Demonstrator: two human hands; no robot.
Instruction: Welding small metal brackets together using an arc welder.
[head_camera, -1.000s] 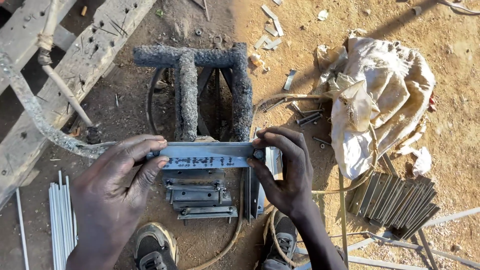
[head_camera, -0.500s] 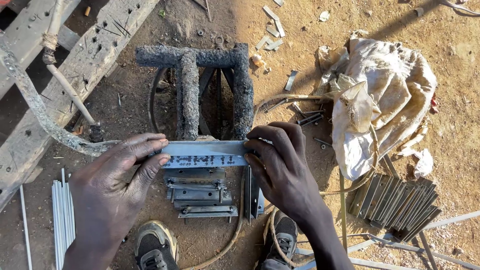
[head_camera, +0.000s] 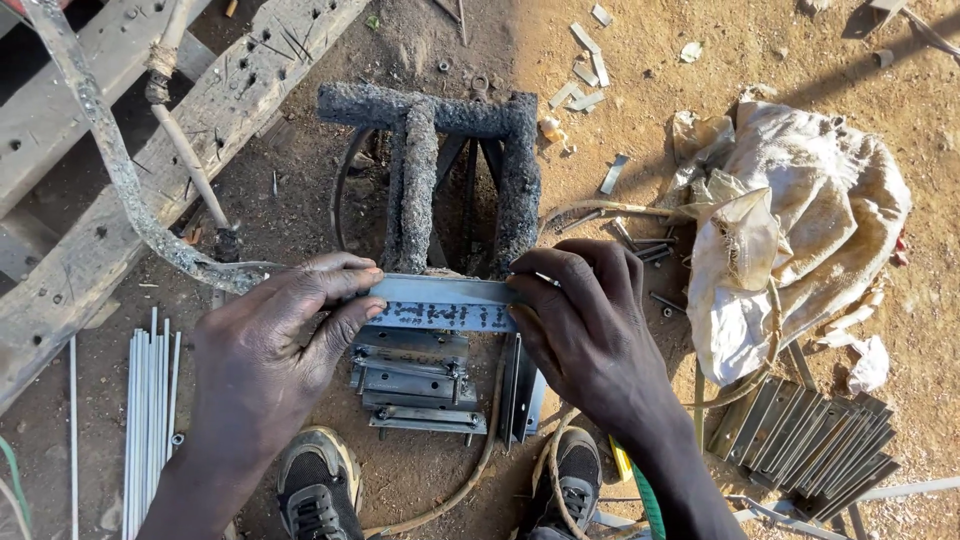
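The right hand (head_camera: 590, 330) has slid further over the metal strip (head_camera: 440, 303), pinched endwise between both hands' closed grip, left hand (head_camera: 275, 350) opposite.

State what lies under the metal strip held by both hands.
Under the strip sit stacked metal brackets and the crusted frame's near end. The left hand and right hand cover its ends.

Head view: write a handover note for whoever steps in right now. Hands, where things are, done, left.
Left hand and right hand each grip one end of a flat metal strip, held level against the front of a crusted metal frame.
More metal pieces lie below the strip; thin rods at left, a stack of strips at right.
Done: strip lined up. Left: no fastening visible yet.
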